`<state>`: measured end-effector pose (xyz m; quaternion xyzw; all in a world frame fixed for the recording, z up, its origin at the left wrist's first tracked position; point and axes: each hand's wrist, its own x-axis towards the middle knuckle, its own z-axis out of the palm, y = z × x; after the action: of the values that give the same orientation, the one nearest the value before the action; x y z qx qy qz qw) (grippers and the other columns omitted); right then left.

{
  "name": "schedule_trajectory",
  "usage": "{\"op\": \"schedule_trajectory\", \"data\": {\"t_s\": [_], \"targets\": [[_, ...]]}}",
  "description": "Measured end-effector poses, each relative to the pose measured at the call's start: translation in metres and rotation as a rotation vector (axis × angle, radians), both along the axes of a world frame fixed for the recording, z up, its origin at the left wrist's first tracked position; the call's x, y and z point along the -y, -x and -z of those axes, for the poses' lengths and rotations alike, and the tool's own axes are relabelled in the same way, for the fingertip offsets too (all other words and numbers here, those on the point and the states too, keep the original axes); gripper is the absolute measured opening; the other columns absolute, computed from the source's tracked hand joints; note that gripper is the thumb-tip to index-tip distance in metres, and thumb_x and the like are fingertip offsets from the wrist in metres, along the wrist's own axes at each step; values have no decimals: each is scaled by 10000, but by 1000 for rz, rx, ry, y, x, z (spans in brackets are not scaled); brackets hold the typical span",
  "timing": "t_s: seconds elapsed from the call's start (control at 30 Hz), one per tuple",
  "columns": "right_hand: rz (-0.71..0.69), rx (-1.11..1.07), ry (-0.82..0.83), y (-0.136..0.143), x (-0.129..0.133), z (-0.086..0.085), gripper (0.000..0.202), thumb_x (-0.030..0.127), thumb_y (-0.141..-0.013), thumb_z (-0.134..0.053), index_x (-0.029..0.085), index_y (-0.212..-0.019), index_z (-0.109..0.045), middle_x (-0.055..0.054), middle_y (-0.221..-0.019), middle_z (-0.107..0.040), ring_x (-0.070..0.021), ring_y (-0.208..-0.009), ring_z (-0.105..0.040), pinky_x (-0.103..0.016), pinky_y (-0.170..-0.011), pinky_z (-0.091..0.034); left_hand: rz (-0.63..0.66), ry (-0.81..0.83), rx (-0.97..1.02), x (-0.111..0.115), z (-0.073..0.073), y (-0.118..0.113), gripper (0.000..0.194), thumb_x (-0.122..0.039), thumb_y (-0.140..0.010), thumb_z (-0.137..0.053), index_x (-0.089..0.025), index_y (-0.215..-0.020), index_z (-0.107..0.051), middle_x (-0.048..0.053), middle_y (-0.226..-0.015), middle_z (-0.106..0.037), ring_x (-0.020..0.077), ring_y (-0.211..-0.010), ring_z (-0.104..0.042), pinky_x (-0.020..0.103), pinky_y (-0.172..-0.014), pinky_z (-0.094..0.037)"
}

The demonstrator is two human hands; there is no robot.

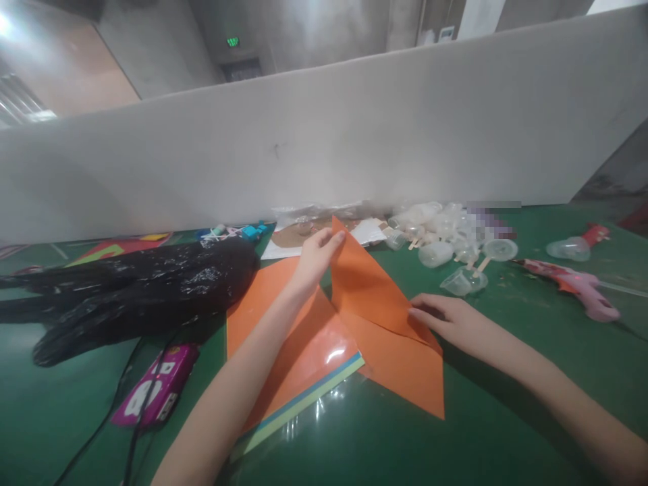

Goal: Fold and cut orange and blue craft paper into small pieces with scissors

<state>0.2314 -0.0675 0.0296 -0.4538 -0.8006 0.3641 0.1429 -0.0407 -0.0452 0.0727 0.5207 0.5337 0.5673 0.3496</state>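
Note:
An orange sheet of paper (377, 290) is partly folded over, its flap raised at the far side and its lower part flat. My left hand (321, 251) is closed on the raised far corner, thumb and fingers pinching it. At the right edge of the flap, my right hand (443, 318) grips the paper between thumb and fingers. Under my left forearm lies a stack of coloured paper in a clear sleeve (324, 351), orange on top with blue and pale green edges showing. The folded sheet meets the right side of this stack.
A black plastic bag (167, 277) lies left, near a magenta box (156, 388) crossed by black cords. Clear plastic cups (435, 253) and wooden sticks (480, 265) crowd the back right. A pink glue gun (577, 283) lies farther right. A white partition (324, 142) borders the green table (405, 445).

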Motion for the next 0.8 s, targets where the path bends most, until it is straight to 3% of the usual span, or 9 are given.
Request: {"op": "schedule_trajectory", "data": {"t_s": [0.17, 0.3, 0.5, 0.67, 0.73, 0.8], "targets": [[31, -160, -93, 9, 9, -6, 403, 561, -983, -415, 250, -901, -657, -10, -935, -709, -227, -894, -632, -318, -769, -472, 212, -29, 44, 22, -17, -33, 261, -447, -881, -651, -187, -861, -655, -1, -832, -659, 128, -768, -591, 227, -702, -456], [54, -127, -125, 4, 9, -14, 450, 585, -971, -429, 232, -731, -573, 10, -727, -621, -194, -713, -577, -298, -654, -437, 174, -127, 30, 31, -32, -39, 242, -427, -882, -669, -192, -826, -675, -7, -818, -668, 123, -763, -599, 225, -719, -461], [45, -35, -177, -13, 3, -23, 482, 644, -958, -423, 252, -757, -617, 11, -745, -646, -198, -728, -591, -311, -669, -439, 10, -248, 67, 22, -44, -21, 268, -472, -851, -709, -210, -908, -701, 22, -891, -715, 159, -846, -661, 241, -712, -508], [56, 95, -399, -29, -11, -10, 453, 593, -942, -387, 265, -873, -691, -46, -925, -746, -278, -872, -670, -385, -754, -471, -168, -399, 196, 22, -68, 16, 247, -475, -848, -726, -250, -835, -624, 16, -962, -716, 127, -774, -682, 230, -672, -552], [63, 130, -359, -31, -15, -6, 458, 592, -947, -372, 261, -866, -678, -50, -914, -743, -280, -858, -671, -386, -741, -467, -193, -430, 215, 22, -73, 31, 248, -464, -851, -729, -251, -838, -603, 21, -998, -713, 133, -809, -693, 246, -730, -569], [70, 139, -262, -30, -15, -7, 482, 618, -958, -359, 256, -803, -638, -37, -816, -710, -261, -787, -650, -368, -700, -449, -134, -337, 214, 20, -69, 35, 276, -496, -881, -679, -231, -875, -600, 46, -1020, -713, 155, -830, -705, 280, -770, -575]]}}
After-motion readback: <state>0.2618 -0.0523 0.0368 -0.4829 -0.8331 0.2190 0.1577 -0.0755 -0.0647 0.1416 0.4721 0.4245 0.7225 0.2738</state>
